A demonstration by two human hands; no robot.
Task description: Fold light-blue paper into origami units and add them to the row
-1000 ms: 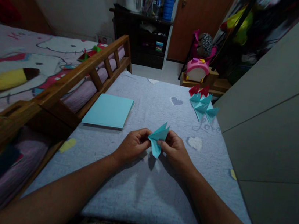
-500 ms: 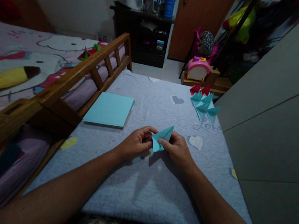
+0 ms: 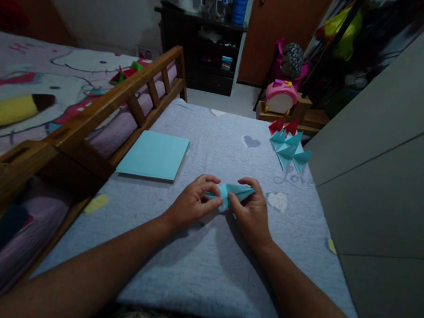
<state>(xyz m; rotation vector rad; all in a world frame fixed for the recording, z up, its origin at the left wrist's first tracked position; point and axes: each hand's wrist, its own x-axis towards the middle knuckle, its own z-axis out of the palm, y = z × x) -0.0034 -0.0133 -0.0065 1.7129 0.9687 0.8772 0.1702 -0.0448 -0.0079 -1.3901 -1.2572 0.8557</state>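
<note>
Between my two hands is a folded piece of light-blue origami paper, its long point aimed to the right. My left hand pinches its left end between thumb and fingers. On the right part, my right hand grips it, thumb on the near side and index finger curled over the far side. My fingers cover some of the folds. To the left lies a square stack of light-blue paper. Several folded light-blue paper shapes sit at the far right, with red folded paper shapes just behind them.
A pale-blue patterned sheet covers the surface under my hands. A wooden bed rail runs along the left, with a yellow plush toy beyond it. A pale cabinet stands close on the right.
The folded paper has turned from pointing up and right to lying nearly level, point rightward. My left fingers have closed onto its left end, and my right index finger has moved over its far side.
</note>
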